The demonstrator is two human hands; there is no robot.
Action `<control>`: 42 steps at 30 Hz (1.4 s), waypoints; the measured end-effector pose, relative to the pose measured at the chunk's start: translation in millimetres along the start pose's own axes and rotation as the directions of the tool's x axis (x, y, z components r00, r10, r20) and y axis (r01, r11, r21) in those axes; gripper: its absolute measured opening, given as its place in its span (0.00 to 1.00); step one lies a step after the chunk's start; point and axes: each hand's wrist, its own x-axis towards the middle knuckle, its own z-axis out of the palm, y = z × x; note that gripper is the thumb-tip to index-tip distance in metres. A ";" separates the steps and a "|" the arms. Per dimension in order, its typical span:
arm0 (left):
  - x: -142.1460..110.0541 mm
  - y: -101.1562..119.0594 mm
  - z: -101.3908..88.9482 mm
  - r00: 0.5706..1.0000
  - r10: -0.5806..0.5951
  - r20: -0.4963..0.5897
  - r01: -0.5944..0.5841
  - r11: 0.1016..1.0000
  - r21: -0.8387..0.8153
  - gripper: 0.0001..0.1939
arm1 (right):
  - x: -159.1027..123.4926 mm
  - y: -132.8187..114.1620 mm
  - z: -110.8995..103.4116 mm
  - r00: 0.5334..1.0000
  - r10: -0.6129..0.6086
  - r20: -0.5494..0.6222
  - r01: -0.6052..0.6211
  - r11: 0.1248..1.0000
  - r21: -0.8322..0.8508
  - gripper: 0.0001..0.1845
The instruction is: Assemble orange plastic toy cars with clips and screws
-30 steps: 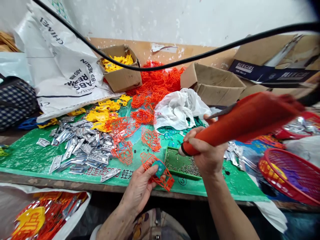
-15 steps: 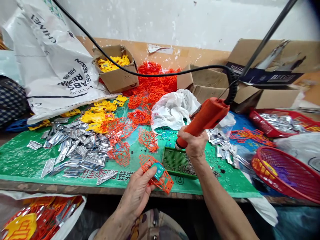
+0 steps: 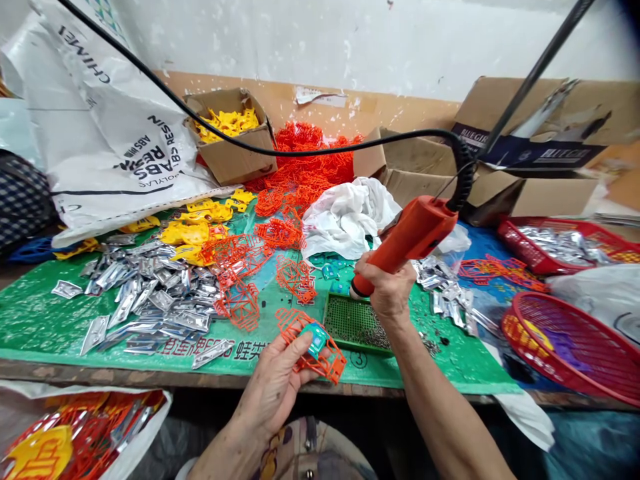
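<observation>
My left hand [image 3: 274, 385] grips an orange plastic frame [image 3: 311, 345] with a small teal part [image 3: 317, 338] set on it, held over the table's near edge. My right hand [image 3: 387, 288] is wrapped round an orange electric screwdriver [image 3: 407, 238], tip down over a green perforated screw tray [image 3: 356, 323]. A black cable [image 3: 320, 150] runs from the tool's top up and to the left.
Silver foil-like pieces [image 3: 150, 297], yellow parts [image 3: 195, 230] and orange frames [image 3: 240, 273] lie on the green mat [image 3: 45, 320]. Cardboard boxes [image 3: 235, 137] stand at the back, a white cloth [image 3: 350, 217] mid-table, red baskets [image 3: 575, 347] at the right, a white sack [image 3: 100, 133] at the left.
The screwdriver swung from lying nearly flat to steeply upright over the green tray, then held still. My left hand kept the orange frame in about the same spot.
</observation>
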 end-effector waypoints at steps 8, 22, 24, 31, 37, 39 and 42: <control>-0.5 -1.5 0.2 1.000 -0.004 0.011 0.004 1.000 0.024 0.24 | 0.5 0.4 1.1 1.000 -0.014 -0.016 0.014 0.999 0.036 0.08; 2.0 -2.3 -1.8 1.000 0.013 0.008 -0.013 0.999 0.031 0.25 | -1.6 -3.6 3.9 1.000 -0.028 0.007 0.028 0.999 0.023 0.08; 2.7 -2.3 -1.9 1.000 0.014 0.005 -0.014 0.999 0.032 0.25 | -1.4 -2.9 4.2 0.999 -0.035 0.004 0.035 0.999 0.028 0.08; 2.0 -4.4 -1.3 1.000 0.021 0.009 -0.021 1.000 0.015 0.25 | -1.8 -2.4 3.5 0.999 -0.042 0.028 0.042 0.999 -0.010 0.06; 1.4 -2.0 0.4 1.000 0.016 0.009 -0.016 1.000 -0.006 0.24 | -1.6 -3.2 3.9 0.998 -0.044 0.033 0.045 0.998 -0.035 0.06; 1.4 -1.8 0.4 1.000 0.015 0.007 -0.015 1.000 -0.007 0.24 | -1.2 -2.9 3.7 0.999 -0.046 0.021 0.047 0.998 -0.037 0.06; 1.4 -2.6 0.4 1.000 0.019 0.006 -0.019 1.000 -0.008 0.25 | 0.2 -2.5 2.4 0.999 -0.039 0.013 0.039 0.999 -0.013 0.07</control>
